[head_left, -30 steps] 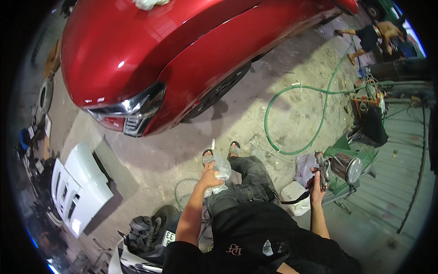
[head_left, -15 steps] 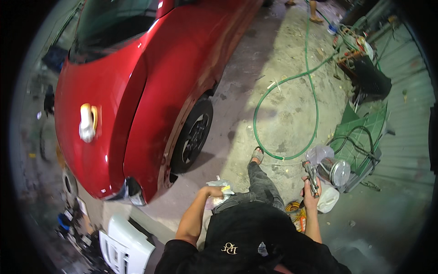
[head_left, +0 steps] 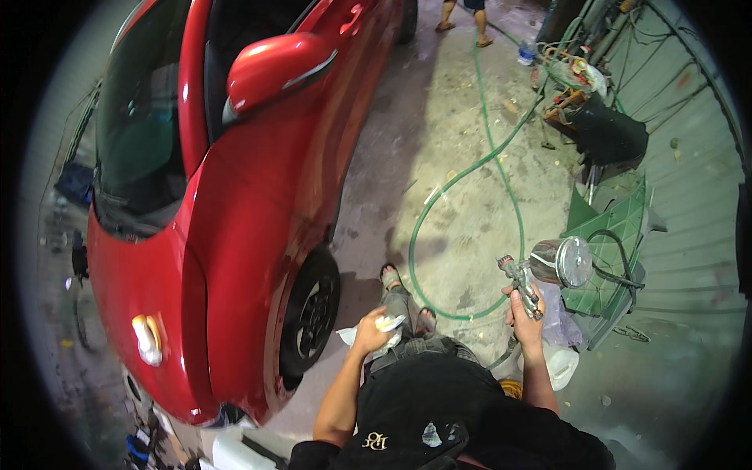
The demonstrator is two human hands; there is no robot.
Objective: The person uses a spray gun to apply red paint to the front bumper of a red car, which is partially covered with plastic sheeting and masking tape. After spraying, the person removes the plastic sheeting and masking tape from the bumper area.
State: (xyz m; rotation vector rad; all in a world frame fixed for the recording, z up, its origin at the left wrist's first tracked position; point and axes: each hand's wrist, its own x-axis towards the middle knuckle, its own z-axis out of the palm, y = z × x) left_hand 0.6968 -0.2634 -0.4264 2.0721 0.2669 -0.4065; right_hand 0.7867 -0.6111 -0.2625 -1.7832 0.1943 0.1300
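Observation:
My right hand (head_left: 525,319) is closed around the handle of a metal spray gun (head_left: 517,274). Its silvery round cup (head_left: 574,262) sticks out to the right, and a dark hose (head_left: 505,354) runs down beneath my wrist. On the other side, my left hand (head_left: 370,335) is closed on a crumpled white cloth (head_left: 389,323) with a bit of yellow showing; part of the white hangs out beside the fingers. The red car (head_left: 258,235) stands to my left, its front wheel (head_left: 311,309) close to that hand but apart from it.
A white and yellow object (head_left: 146,340) rests on the hood. A green hose (head_left: 415,251) loops across the floor ahead. To the right are a green plastic piece (head_left: 615,247), a black bin (head_left: 607,137) and a white jug (head_left: 562,368). Another person's legs (head_left: 479,19) show far ahead.
My view has shifted forward along the car, bringing its side mirror into sight. The spray gun is farther from my body and its cup shows more clearly. Both hands keep their hold.

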